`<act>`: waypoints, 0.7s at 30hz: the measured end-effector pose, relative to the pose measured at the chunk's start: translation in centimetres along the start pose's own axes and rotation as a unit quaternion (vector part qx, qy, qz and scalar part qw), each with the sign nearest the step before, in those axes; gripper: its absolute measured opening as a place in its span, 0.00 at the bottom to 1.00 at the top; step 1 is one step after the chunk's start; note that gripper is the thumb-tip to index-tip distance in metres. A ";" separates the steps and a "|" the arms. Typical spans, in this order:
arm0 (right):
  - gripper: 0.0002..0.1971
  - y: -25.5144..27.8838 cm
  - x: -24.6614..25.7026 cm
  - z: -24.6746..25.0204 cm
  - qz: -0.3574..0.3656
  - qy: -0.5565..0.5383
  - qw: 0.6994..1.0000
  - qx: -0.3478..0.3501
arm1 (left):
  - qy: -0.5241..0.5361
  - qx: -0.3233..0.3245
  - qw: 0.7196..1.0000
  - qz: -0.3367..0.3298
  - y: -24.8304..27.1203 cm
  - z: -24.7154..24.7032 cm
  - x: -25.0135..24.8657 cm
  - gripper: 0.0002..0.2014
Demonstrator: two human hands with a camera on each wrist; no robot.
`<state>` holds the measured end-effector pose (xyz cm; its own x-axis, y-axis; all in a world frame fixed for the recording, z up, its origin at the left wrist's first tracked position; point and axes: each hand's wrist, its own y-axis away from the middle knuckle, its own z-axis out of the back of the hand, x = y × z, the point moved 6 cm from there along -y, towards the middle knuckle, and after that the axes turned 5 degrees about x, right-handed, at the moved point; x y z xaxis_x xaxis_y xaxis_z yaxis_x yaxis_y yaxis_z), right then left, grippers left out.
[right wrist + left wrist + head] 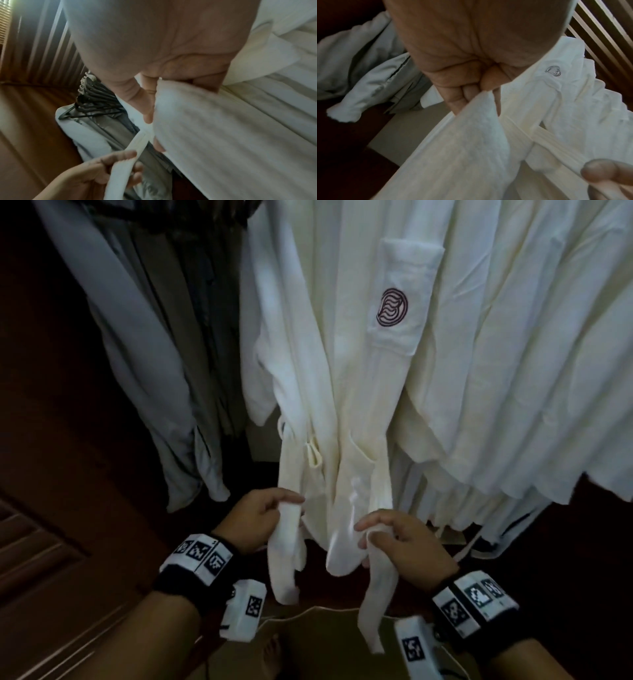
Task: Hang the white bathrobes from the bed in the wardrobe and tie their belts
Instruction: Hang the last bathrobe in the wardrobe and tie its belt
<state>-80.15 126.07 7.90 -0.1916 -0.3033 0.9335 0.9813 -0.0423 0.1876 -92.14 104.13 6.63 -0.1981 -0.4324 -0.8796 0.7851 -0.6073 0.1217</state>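
Note:
A white bathrobe (335,364) with a dark round logo on its chest pocket (393,307) hangs in the wardrobe in front of me. Its belt runs through a side loop (313,455) and both ends hang down. My left hand (274,506) pinches the left belt end (286,559) between thumb and fingers. My right hand (380,534) grips the right belt end (376,594), which dangles below it. The left wrist view shows the belt (471,135) leaving my curled fingers (467,93). In the right wrist view the other end (214,128) fills the middle.
More white robes (534,371) hang close on the right. Grey-white garments (137,344) hang on the left, with dark hangers (92,106) above them. A dark wooden wardrobe door (44,542) stands at the left. A bare foot (272,655) shows below on the floor.

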 end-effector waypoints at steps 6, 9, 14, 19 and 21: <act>0.20 3.4 -0.8 -2.3 -0.017 0.005 0.998 0.065 | -0.128 0.026 0.991 -0.034 1.3 -3.5 -1.0 0.19; 0.25 4.3 -1.3 -2.5 0.006 0.070 0.994 0.082 | -0.261 0.031 0.962 -0.078 0.6 -4.1 -1.4 0.11; 0.22 5.8 -2.0 -4.0 0.016 0.139 0.983 0.119 | -0.362 0.019 0.931 -0.052 -0.1 -4.8 -1.0 0.07; 0.20 5.9 -0.3 -7.3 0.019 0.196 0.967 0.162 | -0.411 -0.002 0.912 -0.010 0.4 -3.9 0.0 0.18; 0.17 5.9 0.1 -9.5 0.014 0.209 0.957 0.202 | -0.373 0.009 0.928 0.001 0.9 -3.4 0.6 0.20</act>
<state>-74.19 116.79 6.17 -0.0587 -0.6573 0.7514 0.8826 0.3175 0.3466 -89.60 105.61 4.69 -0.5527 -0.7706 -0.3172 0.7775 -0.6139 0.1365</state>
